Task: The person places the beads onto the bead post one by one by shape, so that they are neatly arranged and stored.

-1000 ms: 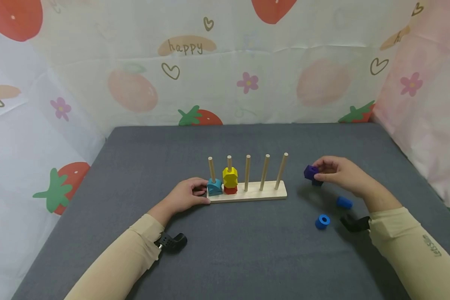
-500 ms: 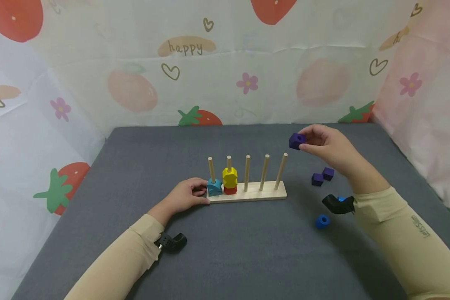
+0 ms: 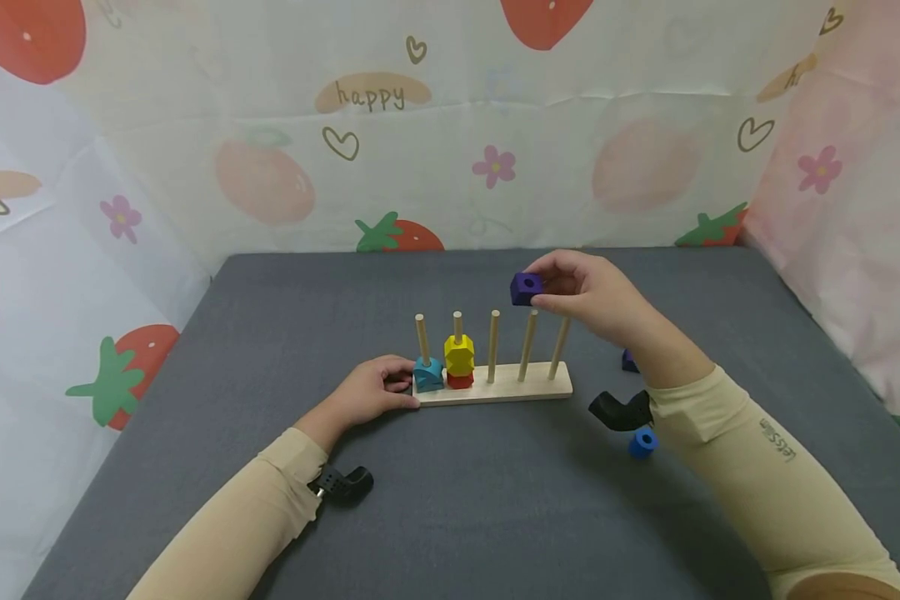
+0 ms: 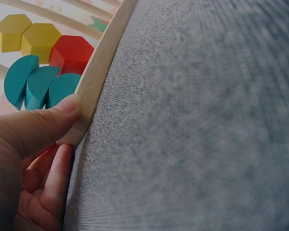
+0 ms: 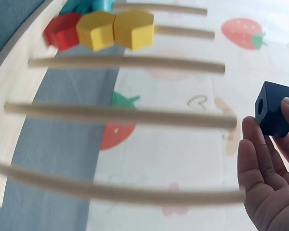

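My left hand [image 3: 367, 392] grips the left end of a wooden peg board [image 3: 513, 387], its thumb [image 4: 62, 113] on the base's edge and fingers curled at the end. The board has several upright pegs. Teal half-round blocks [image 3: 428, 375] are stacked on the leftmost peg. Beside them, a red block [image 3: 461, 382] lies under two yellow hexagonal blocks [image 3: 460, 356] on the second peg. Raised above the board, my right hand [image 3: 588, 293] pinches a purple cube [image 3: 523, 292] with a hole through it. In the head view the cube appears over the gap between the third and fourth peg tops.
On the grey tabletop [image 3: 450, 517], a blue cylinder [image 3: 643, 443] with a hole stands to the right. Another purple cube [image 3: 629, 361] shows partly behind the right forearm. A printed cloth [image 3: 270, 83] hangs behind the table.
My right hand has lifted the purple cube from the table at the right and carried it left over the pegs, leaving other purple cubes behind. The left hand has kept its hold.
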The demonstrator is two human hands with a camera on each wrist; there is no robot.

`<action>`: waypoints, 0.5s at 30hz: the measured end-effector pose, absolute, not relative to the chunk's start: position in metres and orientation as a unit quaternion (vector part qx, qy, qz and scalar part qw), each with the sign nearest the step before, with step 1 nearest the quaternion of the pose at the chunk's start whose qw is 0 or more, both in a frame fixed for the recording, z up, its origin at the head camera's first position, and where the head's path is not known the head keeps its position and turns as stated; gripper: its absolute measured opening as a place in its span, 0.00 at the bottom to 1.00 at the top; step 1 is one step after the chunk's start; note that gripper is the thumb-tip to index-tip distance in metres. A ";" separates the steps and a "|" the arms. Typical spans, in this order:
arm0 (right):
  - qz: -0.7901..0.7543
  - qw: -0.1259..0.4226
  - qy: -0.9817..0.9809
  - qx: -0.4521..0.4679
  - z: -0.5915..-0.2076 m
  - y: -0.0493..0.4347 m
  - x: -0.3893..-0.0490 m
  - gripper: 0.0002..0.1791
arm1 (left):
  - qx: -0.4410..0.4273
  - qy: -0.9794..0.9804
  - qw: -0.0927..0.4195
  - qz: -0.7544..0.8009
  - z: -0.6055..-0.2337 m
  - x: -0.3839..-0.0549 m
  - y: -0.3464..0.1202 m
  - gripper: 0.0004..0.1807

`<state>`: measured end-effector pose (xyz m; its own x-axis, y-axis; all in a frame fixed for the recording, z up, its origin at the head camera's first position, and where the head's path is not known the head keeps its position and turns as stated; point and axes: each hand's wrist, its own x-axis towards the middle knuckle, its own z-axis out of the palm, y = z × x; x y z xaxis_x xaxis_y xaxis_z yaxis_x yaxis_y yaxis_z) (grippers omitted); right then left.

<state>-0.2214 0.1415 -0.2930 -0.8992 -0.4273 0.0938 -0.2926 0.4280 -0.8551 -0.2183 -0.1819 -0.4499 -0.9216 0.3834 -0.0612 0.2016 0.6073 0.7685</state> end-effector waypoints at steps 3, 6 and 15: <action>-0.489 0.073 0.841 -0.221 -0.294 0.132 -0.221 0.17 | 0.166 0.890 0.109 0.411 -0.450 -0.218 -0.182 0.25; -0.488 0.073 0.840 -0.227 -0.295 0.124 -0.221 0.17 | 0.168 0.890 0.108 0.411 -0.450 -0.218 -0.182 0.25; -0.474 0.089 0.845 -0.232 -0.301 0.112 -0.219 0.15 | 0.166 0.888 0.109 0.415 -0.452 -0.220 -0.182 0.24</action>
